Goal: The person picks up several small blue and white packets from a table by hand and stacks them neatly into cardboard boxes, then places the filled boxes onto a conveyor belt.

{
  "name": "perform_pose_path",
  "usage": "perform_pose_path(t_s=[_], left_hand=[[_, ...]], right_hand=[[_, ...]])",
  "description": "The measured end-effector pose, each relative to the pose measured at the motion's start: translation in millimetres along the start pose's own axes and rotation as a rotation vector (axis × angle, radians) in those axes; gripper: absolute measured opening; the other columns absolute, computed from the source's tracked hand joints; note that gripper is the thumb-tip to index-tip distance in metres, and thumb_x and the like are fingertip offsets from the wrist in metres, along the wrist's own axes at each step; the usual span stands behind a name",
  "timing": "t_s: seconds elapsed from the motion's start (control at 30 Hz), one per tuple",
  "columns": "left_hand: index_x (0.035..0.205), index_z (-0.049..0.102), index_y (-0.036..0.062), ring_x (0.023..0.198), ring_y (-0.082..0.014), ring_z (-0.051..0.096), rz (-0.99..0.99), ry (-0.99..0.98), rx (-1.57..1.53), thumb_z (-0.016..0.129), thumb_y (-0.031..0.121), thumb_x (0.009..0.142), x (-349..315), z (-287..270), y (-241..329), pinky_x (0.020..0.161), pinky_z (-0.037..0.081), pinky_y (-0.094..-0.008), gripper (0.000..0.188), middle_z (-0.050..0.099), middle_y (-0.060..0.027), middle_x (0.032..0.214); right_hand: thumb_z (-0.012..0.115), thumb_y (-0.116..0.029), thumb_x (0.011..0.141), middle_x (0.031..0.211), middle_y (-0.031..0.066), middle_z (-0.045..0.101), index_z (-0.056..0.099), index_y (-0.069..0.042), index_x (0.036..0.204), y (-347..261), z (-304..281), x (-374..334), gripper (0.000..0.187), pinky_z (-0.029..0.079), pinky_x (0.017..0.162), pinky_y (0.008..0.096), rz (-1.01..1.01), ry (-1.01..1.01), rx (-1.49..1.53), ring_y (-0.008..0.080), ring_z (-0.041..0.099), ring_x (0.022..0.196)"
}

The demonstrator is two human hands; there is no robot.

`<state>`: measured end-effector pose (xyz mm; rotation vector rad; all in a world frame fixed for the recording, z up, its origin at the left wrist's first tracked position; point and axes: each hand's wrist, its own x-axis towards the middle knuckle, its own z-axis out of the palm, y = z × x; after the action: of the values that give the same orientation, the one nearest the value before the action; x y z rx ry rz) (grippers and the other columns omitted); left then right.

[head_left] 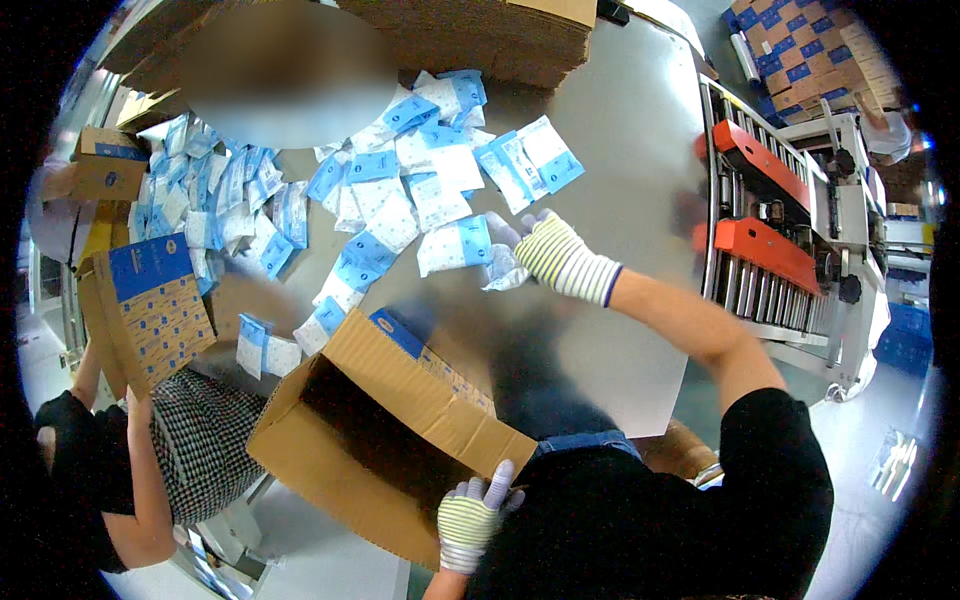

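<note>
My left hand point(470, 522), in a striped glove with grey fingertips, grips the near edge of an open cardboard box point(330, 485). The box is tilted on its side in front of me, its dark inside facing me. Over the table my right hand point(565, 258), gloved alike, reaches out with fingers spread. It is beside a small white-and-blue packet point(455, 246), and a crumpled greyish piece of plastic point(505, 270) lies right under its fingers. Several like packets point(390, 220) spread away to the left and far side.
A co-worker point(100, 480) at the left holds another printed carton point(150, 310). Flat stacked cardboard point(490, 40) stands at the far edge of the grey table point(630, 120). To the right is a roller machine point(765, 215) with orange guards; printed cartons point(815, 55) are piled beyond it.
</note>
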<state>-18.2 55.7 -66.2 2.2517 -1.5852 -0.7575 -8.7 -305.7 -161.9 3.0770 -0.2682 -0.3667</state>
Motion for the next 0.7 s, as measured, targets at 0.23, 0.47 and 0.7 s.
perform_pose_path(t_s=[0.23, 0.47, 0.7], left_hand=[[0.125, 0.048, 0.0186, 0.054, -0.0264, 0.052, 0.0, -0.018, 0.026, 0.071, 0.036, 0.075, 2, -3, 2, 0.046, 0.041, -0.0387, 0.058, 0.053, -0.01, 0.069], [0.122, 0.051, 0.0181, 0.055, -0.0266, 0.052, 0.001, -0.053, 0.014, 0.071, 0.036, 0.075, 8, -15, 4, 0.048, 0.042, -0.0391, 0.054, 0.053, -0.0101, 0.067], [0.122, 0.052, 0.0177, 0.054, -0.0271, 0.053, -0.063, -0.042, -0.009, 0.069, 0.037, 0.076, 4, -10, 7, 0.048, 0.043, -0.0397, 0.053, 0.052, -0.0103, 0.066]], right_hand=[[0.056, -0.027, 0.072, 0.07, 0.0159, 0.066, 0.068, -0.009, 0.074, 54, 58, 39, 0.022, 0.052, 0.061, 0.0451, 0.131, -0.224, 0.247, 0.0338, 0.066, 0.066], [0.064, -0.056, 0.07, 0.106, 0.0233, 0.063, 0.058, -0.003, 0.113, 195, 156, 83, 0.069, 0.048, 0.085, 0.0404, 0.543, 0.128, 0.756, 0.0346, 0.06, 0.1], [0.072, -0.048, 0.067, 0.102, 0.0177, 0.064, 0.059, -0.002, 0.106, 93, 9, -9, 0.061, 0.044, 0.091, 0.042, 0.486, -0.151, 0.228, 0.033, 0.058, 0.105]])
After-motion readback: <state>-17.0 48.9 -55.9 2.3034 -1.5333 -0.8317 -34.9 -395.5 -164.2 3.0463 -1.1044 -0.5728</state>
